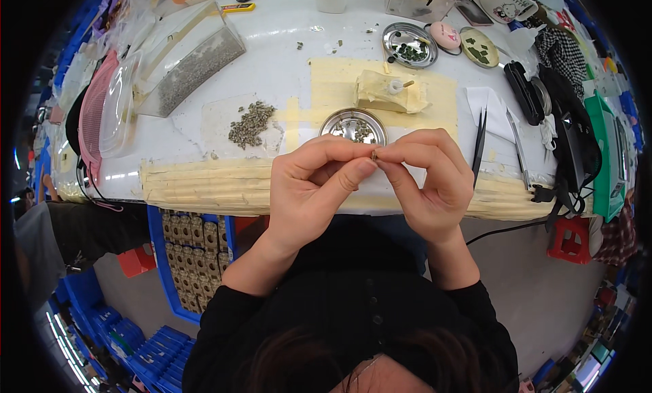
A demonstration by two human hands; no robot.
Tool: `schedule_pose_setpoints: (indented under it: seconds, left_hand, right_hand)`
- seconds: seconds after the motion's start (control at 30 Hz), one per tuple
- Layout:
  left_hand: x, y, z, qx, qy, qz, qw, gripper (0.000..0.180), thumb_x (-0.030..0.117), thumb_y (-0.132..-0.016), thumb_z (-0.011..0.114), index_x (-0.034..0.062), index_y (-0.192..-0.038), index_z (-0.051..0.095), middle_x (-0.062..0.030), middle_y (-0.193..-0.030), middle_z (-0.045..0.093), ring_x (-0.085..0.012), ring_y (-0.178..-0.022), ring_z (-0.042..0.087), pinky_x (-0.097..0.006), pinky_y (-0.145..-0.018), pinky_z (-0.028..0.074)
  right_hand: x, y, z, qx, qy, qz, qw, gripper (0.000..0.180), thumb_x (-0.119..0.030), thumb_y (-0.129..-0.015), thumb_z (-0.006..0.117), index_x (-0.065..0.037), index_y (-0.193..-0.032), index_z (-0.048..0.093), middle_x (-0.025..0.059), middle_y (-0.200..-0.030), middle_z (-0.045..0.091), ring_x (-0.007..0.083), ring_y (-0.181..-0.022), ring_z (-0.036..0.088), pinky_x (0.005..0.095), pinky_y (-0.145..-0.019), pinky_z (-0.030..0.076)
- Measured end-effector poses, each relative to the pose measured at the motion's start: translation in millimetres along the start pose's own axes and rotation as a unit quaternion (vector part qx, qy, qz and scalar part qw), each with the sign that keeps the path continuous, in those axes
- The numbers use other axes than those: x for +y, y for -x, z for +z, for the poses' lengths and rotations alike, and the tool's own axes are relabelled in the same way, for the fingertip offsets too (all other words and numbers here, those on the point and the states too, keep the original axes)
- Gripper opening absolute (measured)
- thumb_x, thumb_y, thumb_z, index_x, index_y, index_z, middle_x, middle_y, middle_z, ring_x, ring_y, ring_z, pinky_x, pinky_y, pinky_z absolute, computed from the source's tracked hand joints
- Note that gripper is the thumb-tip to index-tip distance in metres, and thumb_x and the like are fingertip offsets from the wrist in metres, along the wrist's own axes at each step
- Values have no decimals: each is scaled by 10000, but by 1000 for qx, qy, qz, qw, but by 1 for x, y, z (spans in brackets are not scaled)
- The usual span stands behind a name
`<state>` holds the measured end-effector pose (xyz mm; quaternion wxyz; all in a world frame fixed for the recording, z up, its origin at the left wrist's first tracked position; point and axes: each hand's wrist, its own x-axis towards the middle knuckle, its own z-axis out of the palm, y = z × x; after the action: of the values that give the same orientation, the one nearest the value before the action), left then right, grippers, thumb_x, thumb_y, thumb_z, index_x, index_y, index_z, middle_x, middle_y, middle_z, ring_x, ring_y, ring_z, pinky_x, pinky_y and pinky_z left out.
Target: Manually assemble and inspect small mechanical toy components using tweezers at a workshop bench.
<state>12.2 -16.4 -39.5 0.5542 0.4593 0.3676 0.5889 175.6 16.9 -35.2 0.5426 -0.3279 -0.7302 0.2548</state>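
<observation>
My left hand (309, 186) and my right hand (435, 182) meet over the table's near edge, thumbs and forefingers pinched. Between their fingertips is a tiny metal part (373, 156), too small to name more exactly. Just beyond the fingers, a round metal dish (324, 123) holds several small metallic pieces, its near rim partly covered by my hands. A loose pile of small grey metal parts (250, 124) lies to the left on a clear sheet. Behind the dish sits a block wrapped in cream tape (387, 94), with a small white piece and a thin stick on top.
A clear box of tiny grey parts (200, 70) stands far left. Black tweezers (480, 140) and silver tweezers (519, 150) lie right, by a white cloth (490, 108). Farther back are dishes with dark green pieces (409, 27). Below the table is a blue tray (163, 264).
</observation>
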Motion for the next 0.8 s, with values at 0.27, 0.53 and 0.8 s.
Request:
schedule_pose_setpoints:
  seconds: [0.27, 0.53, 0.8]
  left_hand:
    - [-6, 2, 2, 5, 13, 37, 999, 166, -56, -844, 710, -50, -1009, 690, -102, -965, 680, -119, -868, 646, -230, -769, 513]
    - [0, 0, 0, 11, -138, 139, 981, 187, -60, -782, 757, -20, -958, 711, -84, -874, 677, -117, -741, 590, -250, -682, 460]
    - [-2, -1, 2, 23, -171, 171, 970, 198, -54, -777, 758, -6, -964, 713, -60, -840, 679, -124, -726, 583, -258, -672, 445]
  right_hand:
    - [2, 9, 3, 6, -97, 63, 993, 171, 80, -778, 726, -6, -925, 709, 81, -883, 640, 149, -768, 636, 253, -670, 513]
    - [2, 16, 9, -1, -353, 206, 913, 100, 38, -905, 631, 42, -1004, 615, 68, -955, 606, 114, -834, 624, 245, -732, 531]
    - [4, 17, 10, -10, -431, 238, 870, 96, -2, -938, 607, 33, -1027, 593, 55, -936, 620, 110, -827, 622, 244, -739, 527]
